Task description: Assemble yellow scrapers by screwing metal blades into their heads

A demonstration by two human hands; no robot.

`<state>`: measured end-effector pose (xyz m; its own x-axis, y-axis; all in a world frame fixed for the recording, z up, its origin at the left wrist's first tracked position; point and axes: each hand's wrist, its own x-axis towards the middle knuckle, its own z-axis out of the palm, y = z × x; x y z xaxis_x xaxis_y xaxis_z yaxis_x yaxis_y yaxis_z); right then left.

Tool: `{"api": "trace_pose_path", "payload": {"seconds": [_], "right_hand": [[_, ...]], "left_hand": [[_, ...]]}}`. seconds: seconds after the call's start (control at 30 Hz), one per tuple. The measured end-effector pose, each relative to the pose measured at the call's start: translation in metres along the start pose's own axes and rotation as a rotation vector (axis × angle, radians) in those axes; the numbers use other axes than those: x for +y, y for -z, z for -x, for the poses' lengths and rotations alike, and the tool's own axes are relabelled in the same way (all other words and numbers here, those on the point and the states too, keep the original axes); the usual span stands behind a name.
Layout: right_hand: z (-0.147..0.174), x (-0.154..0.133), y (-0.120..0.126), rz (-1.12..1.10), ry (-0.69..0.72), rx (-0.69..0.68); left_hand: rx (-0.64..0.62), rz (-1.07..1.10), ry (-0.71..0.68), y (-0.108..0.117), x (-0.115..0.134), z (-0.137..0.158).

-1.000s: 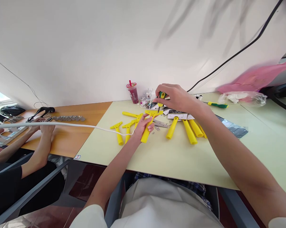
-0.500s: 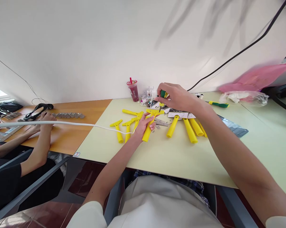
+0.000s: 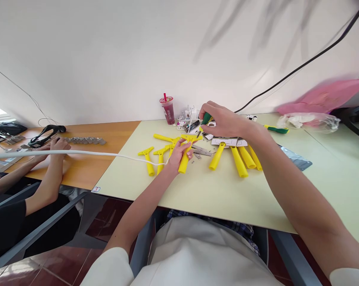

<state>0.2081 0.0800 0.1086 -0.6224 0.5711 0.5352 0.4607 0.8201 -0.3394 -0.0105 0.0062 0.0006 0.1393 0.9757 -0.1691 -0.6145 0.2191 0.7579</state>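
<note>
My left hand (image 3: 176, 155) is wrapped round a yellow plastic scraper handle (image 3: 184, 162), its wide T-shaped head pointing away from me. Above that head, my right hand (image 3: 217, 118) grips a screwdriver (image 3: 206, 118) with a green and yellow handle. The shaft slants down to the scraper's head; whether the tip sits in a screw is too small to tell. Several more yellow scraper handles (image 3: 149, 163) lie left of my left hand. To the right, others (image 3: 238, 163) have their heads under or against white and black printed cards (image 3: 228, 142). Small metal blades (image 3: 201, 151) lie between.
A cup of red drink (image 3: 168, 111) stands by the wall. A green and yellow tool (image 3: 276, 129), a pink bag (image 3: 316, 97) and a grey flat packet (image 3: 295, 157) lie at right. A white cable (image 3: 87, 153) crosses the left. Another person's hands (image 3: 58, 146) work at the wooden table.
The screwdriver handle leans a little more to the right than before, and my right hand has shifted slightly with it. My left hand keeps its hold on the scraper handle. The camera view has shifted slightly.
</note>
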Motion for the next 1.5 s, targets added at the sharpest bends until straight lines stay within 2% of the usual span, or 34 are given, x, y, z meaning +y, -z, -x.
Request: {"api": "trace_pose_path", "payload": {"seconds": [0.13,0.27,0.5,0.7,0.87,1.07,1.27,1.4,1.5], "right_hand": [[-0.001,-0.002,-0.003,-0.039,0.006,0.014],[-0.002,-0.001,-0.007,0.046,-0.03,0.049],[-0.002,0.003,-0.008,-0.039,0.001,-0.039],[-0.002,-0.003,-0.009,0.025,-0.007,0.013],[0.0,0.002,-0.007,-0.058,-0.015,-0.078],[-0.002,0.003,-0.009,0.03,-0.068,0.001],[0.0,0.0,-0.004,-0.074,-0.028,-0.04],[-0.002,0.002,-0.006,0.013,-0.073,0.012],[-0.001,0.003,-0.005,0.012,-0.076,-0.019]], "left_hand": [[0.001,-0.003,-0.008,-0.002,0.002,0.002],[-0.006,-0.009,-0.007,-0.002,0.0,0.002],[0.018,0.01,-0.007,-0.001,0.0,0.001],[0.015,-0.001,0.003,-0.002,-0.003,0.001],[0.02,0.012,0.002,-0.001,0.0,0.001],[0.021,0.011,-0.019,0.0,-0.001,0.0],[-0.016,-0.002,-0.013,0.002,-0.006,-0.003],[-0.015,0.002,-0.002,0.003,-0.007,-0.004],[-0.015,-0.003,0.006,0.004,-0.009,-0.006]]}}
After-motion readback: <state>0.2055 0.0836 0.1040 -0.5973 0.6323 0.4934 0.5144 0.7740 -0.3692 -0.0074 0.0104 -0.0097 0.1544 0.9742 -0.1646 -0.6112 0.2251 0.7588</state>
